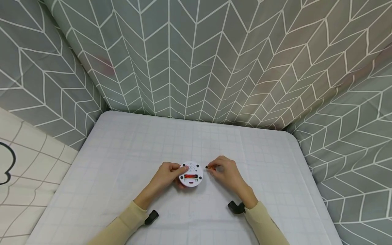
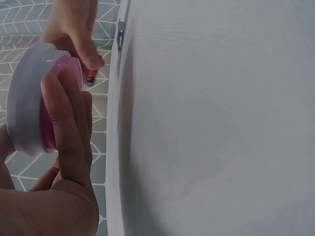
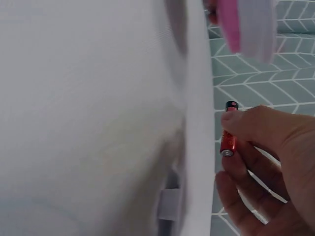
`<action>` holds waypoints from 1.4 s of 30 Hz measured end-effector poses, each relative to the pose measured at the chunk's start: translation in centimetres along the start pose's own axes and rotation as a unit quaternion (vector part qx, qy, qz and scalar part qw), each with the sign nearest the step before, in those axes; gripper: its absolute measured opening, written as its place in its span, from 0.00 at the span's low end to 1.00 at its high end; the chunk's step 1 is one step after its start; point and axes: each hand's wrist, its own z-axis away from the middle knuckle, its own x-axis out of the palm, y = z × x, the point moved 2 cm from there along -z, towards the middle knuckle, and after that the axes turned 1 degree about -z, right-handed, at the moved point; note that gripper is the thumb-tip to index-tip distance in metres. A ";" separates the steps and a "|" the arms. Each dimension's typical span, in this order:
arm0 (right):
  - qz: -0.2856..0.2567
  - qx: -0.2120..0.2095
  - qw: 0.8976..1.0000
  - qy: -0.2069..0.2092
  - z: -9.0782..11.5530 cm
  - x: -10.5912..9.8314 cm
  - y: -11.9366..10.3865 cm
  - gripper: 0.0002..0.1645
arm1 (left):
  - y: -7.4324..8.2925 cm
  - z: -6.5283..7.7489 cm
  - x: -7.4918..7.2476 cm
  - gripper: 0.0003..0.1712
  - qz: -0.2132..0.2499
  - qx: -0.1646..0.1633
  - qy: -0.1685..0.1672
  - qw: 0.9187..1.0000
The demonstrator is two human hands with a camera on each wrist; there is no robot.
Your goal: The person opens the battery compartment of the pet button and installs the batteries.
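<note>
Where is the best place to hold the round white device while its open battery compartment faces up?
Likely by its curved rim, from the left side: the left hand already holds the round white device there, leaving the battery compartment uncovered.

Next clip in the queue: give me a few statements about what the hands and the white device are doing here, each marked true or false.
1. The left hand holds the round white device. True.
2. The right hand is empty. False: its fingers pinch a small red battery.
3. One red battery already in the compartment shows in the head view. True.
4. The device lies flat on the table with nobody touching it. False: the left hand grips it.
5. The loose battery is already seated in the device. False: it is held apart, to the device's right.
</note>
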 end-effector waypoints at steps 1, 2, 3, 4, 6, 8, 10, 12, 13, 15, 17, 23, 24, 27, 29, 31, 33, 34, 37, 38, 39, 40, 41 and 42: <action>-0.011 -0.003 1.000 0.006 0.0 -0.2 -0.1 0.12 | 0.0 0.0 0.0 0.25 0.001 -0.001 0.001 1.000; -0.019 -0.007 1.000 0.012 0.0 -0.3 -0.2 0.12 | 0.0 0.0 0.0 0.25 0.001 -0.001 0.001 1.000; -0.027 -0.009 0.999 0.016 0.1 -0.4 -0.4 0.12 | 0.0 0.0 0.0 0.25 0.002 -0.001 0.002 1.000; -0.034 -0.011 0.999 0.019 0.1 -0.5 -0.5 0.13 | 0.0 0.0 0.0 0.25 0.002 -0.001 0.002 1.000; -0.045 -0.015 0.999 0.020 0.2 -0.7 -0.8 0.13 | 0.1 0.1 0.0 0.25 0.004 -0.002 0.002 1.000; -0.061 -0.024 0.998 0.020 0.4 -0.8 -1.1 0.14 | 0.1 0.1 0.0 0.25 0.005 0.000 0.002 1.000; -0.078 -0.034 0.996 0.018 0.5 -0.9 -1.7 0.14 | 0.1 0.1 0.0 0.25 0.005 0.001 0.002 1.000; -0.094 -0.047 0.994 0.021 0.5 -0.9 -2.2 0.14 | 0.1 0.1 0.0 0.25 0.005 0.003 0.002 1.000; -0.101 -0.053 0.993 0.023 0.5 -0.9 -2.5 0.14 | 0.1 0.1 0.1 0.25 0.006 0.003 0.003 1.000; -0.115 -0.065 0.991 0.028 0.5 -0.9 -3.2 0.13 | 0.1 0.2 0.1 0.25 0.006 0.006 0.003 1.000; -0.127 -0.078 0.988 0.031 0.4 -0.8 -3.9 0.13 | 0.1 0.2 0.1 0.25 0.005 0.009 0.004 1.000; -0.142 -0.104 0.984 0.029 0.3 -0.2 -5.2 0.14 | 0.2 0.2 0.1 0.24 -0.007 0.015 0.008 1.000; -0.143 -0.108 0.983 0.027 0.3 -0.1 -5.4 0.14 | 0.2 0.2 0.1 0.25 -0.006 0.014 0.007 1.000; -0.144 -0.118 0.982 0.021 0.3 0.2 -5.6 0.14 | 0.1 0.2 0.1 0.25 0.001 0.011 0.002 1.000; -0.143 -0.123 0.982 0.019 0.3 0.4 -5.8 0.14 | 0.0 0.1 0.2 0.25 0.008 0.012 -0.005 1.000; -0.142 -0.125 0.982 0.017 0.3 0.5 -6.0 0.13 | 0.0 0.1 0.2 0.25 0.012 0.013 -0.008 1.000; -0.142 -0.127 0.982 0.016 0.3 0.7 -6.3 0.13 | 0.0 0.2 0.2 0.25 0.015 0.017 -0.011 1.000; -0.142 -0.127 0.982 0.016 0.3 0.8 -6.5 0.14 | 0.0 0.3 0.2 0.25 0.015 0.018 -0.011 1.000; -0.146 -0.130 0.981 0.014 0.2 1.1 -6.8 0.14 | 0.1 0.4 0.2 0.24 0.016 0.020 -0.010 1.000; -0.147 -0.133 0.980 0.014 0.2 1.2 -6.9 0.14 | 0.1 0.4 0.3 0.24 0.016 0.020 -0.010 1.000; -0.148 -0.134 0.980 0.012 0.2 1.4 -7.0 0.14 | 0.1 0.4 0.3 0.24 0.015 0.020 -0.009 1.000; -0.149 -0.138 0.979 0.011 0.1 1.5 -7.1 0.14 | 0.1 0.4 0.3 0.24 0.015 0.020 -0.008 1.000; -0.149 -0.141 0.979 0.010 0.1 1.6 -7.1 0.14 | 0.1 0.4 0.3 0.24 0.014 0.020 -0.007 1.000; -0.148 -0.144 0.978 0.009 0.1 1.7 -7.2 0.14 | 0.1 0.4 0.3 0.24 0.014 0.020 -0.007 1.000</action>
